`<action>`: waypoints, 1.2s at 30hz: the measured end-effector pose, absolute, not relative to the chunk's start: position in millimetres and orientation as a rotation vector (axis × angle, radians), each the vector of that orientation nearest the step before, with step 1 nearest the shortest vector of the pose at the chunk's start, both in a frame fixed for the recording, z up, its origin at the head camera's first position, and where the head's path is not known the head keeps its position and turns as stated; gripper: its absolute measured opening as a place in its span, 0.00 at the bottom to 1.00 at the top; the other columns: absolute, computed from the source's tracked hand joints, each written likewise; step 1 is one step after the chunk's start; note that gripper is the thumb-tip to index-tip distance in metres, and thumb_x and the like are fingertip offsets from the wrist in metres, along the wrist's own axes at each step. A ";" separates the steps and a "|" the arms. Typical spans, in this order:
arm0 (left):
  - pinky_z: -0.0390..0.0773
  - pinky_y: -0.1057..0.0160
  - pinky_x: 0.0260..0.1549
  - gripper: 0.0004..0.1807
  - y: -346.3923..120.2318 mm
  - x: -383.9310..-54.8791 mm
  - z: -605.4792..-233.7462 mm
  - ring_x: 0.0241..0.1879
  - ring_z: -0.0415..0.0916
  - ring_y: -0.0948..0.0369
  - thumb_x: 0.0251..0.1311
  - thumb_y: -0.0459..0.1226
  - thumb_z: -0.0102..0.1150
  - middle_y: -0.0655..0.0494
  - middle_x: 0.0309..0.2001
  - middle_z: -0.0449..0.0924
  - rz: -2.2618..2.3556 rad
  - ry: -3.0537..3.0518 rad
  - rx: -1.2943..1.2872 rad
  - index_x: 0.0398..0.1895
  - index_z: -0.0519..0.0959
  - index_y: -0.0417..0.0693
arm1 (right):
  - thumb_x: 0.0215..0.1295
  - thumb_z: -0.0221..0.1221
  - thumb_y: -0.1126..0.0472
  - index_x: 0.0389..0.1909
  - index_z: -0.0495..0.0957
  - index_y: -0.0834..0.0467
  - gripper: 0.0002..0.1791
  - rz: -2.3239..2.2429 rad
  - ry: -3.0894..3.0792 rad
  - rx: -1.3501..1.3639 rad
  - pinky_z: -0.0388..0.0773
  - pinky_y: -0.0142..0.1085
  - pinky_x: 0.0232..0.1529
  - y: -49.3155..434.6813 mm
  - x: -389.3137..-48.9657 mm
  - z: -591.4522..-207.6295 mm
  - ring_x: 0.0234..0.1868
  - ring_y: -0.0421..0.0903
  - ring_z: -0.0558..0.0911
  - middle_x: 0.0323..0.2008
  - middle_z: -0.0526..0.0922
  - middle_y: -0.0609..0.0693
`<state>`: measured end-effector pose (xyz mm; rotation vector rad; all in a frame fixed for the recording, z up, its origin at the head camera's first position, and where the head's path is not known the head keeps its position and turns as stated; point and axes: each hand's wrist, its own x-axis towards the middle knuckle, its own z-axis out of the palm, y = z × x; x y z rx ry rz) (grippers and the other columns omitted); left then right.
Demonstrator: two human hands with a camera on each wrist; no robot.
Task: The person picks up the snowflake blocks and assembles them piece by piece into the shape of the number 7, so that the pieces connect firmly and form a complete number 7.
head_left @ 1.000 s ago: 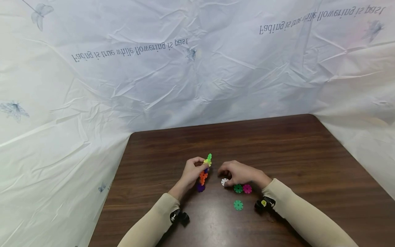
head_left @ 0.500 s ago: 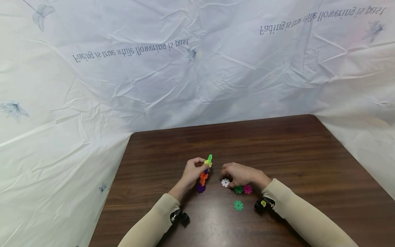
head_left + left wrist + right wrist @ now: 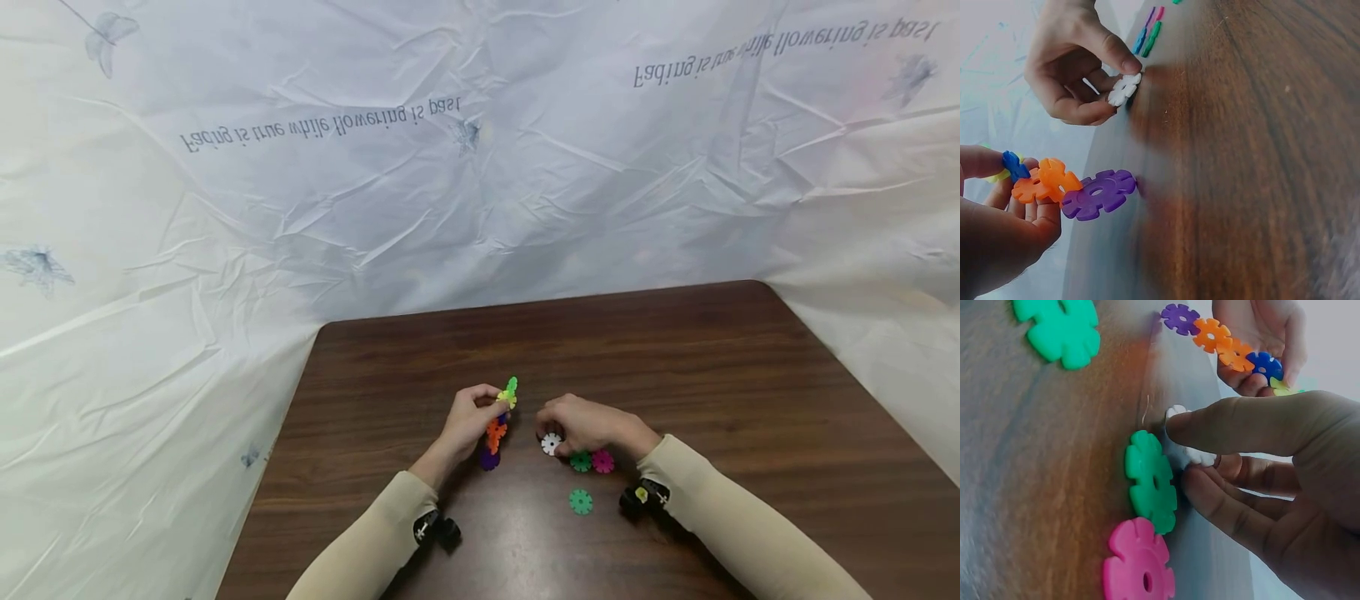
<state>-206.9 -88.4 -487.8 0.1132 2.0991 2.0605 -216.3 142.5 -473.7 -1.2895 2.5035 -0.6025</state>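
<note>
Head view: on the dark brown wooden worktop, the left hand held, fingers curled round it, a chain of interlocked plastic snowflake discs running from green and yellow at the top through orange to purple at the bottom, where it met the worktop. The right hand lay just beside it, fingertips pinching a white plastic snowflake disc that rested on the worktop. Directly right of the white disc lay a green plastic snowflake disc and a pink plastic snowflake disc, touching one another; a second green plastic snowflake disc lay apart, nearer the person. Beige sleeves covered both forearms. A crumpled white printed sheet hung behind and beside the worktop.

Left wrist view: the left hand gripped the chain at its blue and orange discs; the purple end disc projected free. Beyond, the right hand pinched the white disc between thumb and fingers at the worktop's surface.

Right wrist view: the right hand had its thumb above and fingers below the white disc, which was largely hidden. The green disc lay just beside it, the pink disc next, and the second green disc well apart. The left hand held the chain beyond.
</note>
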 end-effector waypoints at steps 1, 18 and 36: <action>0.82 0.65 0.32 0.09 -88.4 -206.9 -487.6 0.29 0.81 0.61 0.58 0.27 0.62 0.50 0.31 0.82 2.059 2.101 0.116 0.40 0.79 0.28 | 0.50 0.71 0.65 0.38 0.81 0.53 0.14 -0.613 2.499 -1.296 0.76 0.27 0.31 143.0 -216.8 -473.5 0.33 0.38 0.78 0.35 0.79 0.44; 0.83 0.61 0.35 0.10 -86.3 -208.0 -484.2 0.34 0.83 0.54 0.60 0.28 0.61 0.46 0.35 0.83 2.044 2.092 0.130 0.42 0.79 0.28 | 0.65 0.60 0.67 0.45 0.86 0.56 0.11 -0.914 2.512 -1.373 0.77 0.30 0.32 153.8 -233.4 -462.7 0.33 0.33 0.77 0.39 0.84 0.45; 0.83 0.63 0.33 0.08 -88.0 -196.8 -470.4 0.30 0.81 0.60 0.59 0.25 0.60 0.50 0.31 0.82 2.017 2.087 0.127 0.40 0.78 0.26 | 0.65 0.62 0.62 0.42 0.82 0.51 0.06 -1.215 2.670 -1.155 0.81 0.31 0.35 144.9 -241.3 -447.1 0.32 0.36 0.81 0.32 0.82 0.42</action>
